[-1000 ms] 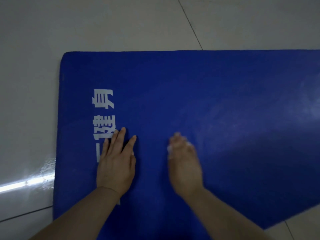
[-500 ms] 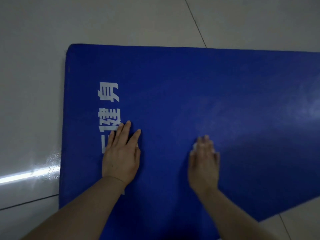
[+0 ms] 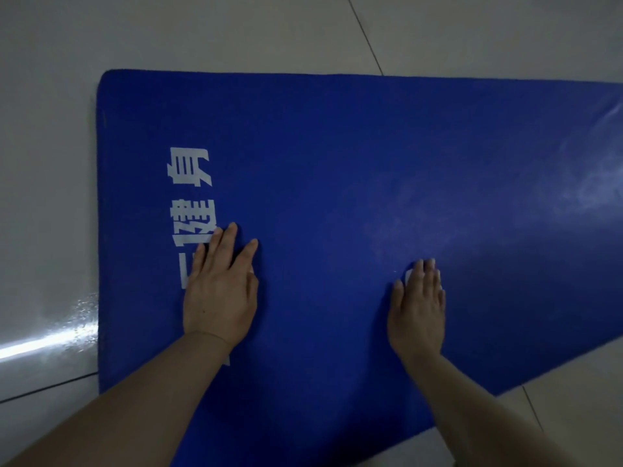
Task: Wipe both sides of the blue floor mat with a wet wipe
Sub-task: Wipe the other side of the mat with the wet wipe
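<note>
The blue floor mat point(image 3: 337, 156) lies flat on the tiled floor and fills most of the head view, with white printed characters near its left end. My left hand point(image 3: 220, 291) rests flat on the mat, fingers straight, partly over the white print. My right hand point(image 3: 418, 308) presses flat on the mat further right. A white wet wipe point(image 3: 408, 275) lies under its straight fingers, with only a small white edge showing beside the fingertips. A faint damp sheen spreads over the mat to the right of that hand.
Pale floor tiles point(image 3: 236, 32) with dark grout lines surround the mat. A bright wet-looking streak of reflected light point(image 3: 47, 342) lies on the floor left of the mat's left edge. The mat's right part runs out of the frame.
My right hand has slid to the right across the mat with the wipe under it. My left hand has stayed pressed in the same place on the mat.
</note>
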